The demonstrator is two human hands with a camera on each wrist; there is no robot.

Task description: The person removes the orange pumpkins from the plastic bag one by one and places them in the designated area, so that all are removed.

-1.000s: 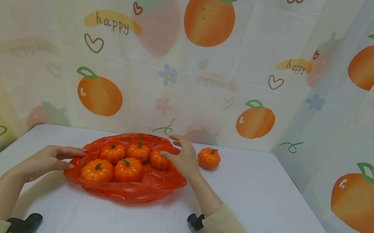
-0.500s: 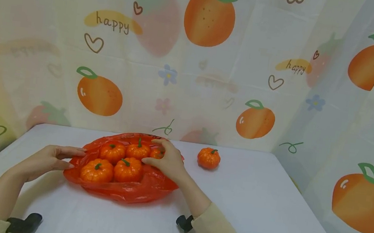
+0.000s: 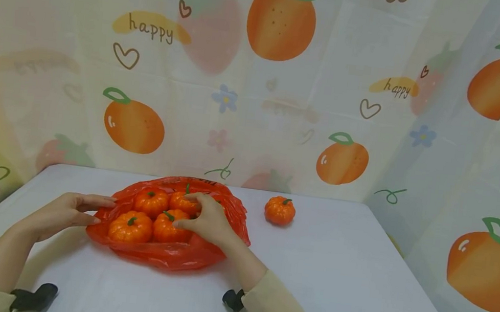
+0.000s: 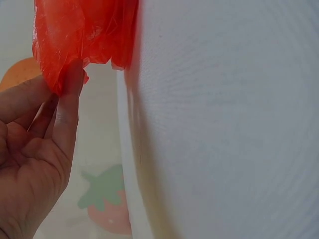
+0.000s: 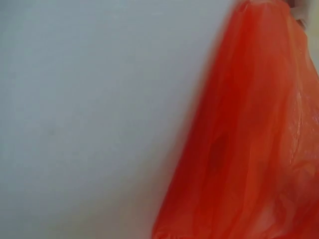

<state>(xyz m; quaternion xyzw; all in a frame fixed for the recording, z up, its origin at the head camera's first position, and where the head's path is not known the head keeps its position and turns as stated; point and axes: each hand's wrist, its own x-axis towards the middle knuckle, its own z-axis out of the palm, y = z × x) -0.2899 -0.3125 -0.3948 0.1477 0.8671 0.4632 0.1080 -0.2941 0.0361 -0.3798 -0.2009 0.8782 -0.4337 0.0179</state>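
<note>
The right hand [image 3: 212,224] is shifting leftward over the pumpkins [image 3: 130,227] in the bag [image 3: 160,256], thumb and fingers standing wide, bringing more within reach; the left hand [image 3: 57,214] is pinching the bag's edge.

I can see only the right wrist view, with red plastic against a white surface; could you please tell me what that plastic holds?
Observer: In the head view, the red bag holds several small orange pumpkins.
Operator: Thank you; is anything gripping its left side?
Observer: Yes, the left hand pinches the edge there.
Operator: And does any pumpkin lie outside?
Observer: Yes, one loose pumpkin sits on the white table, right of the bag and apart from it.
</note>
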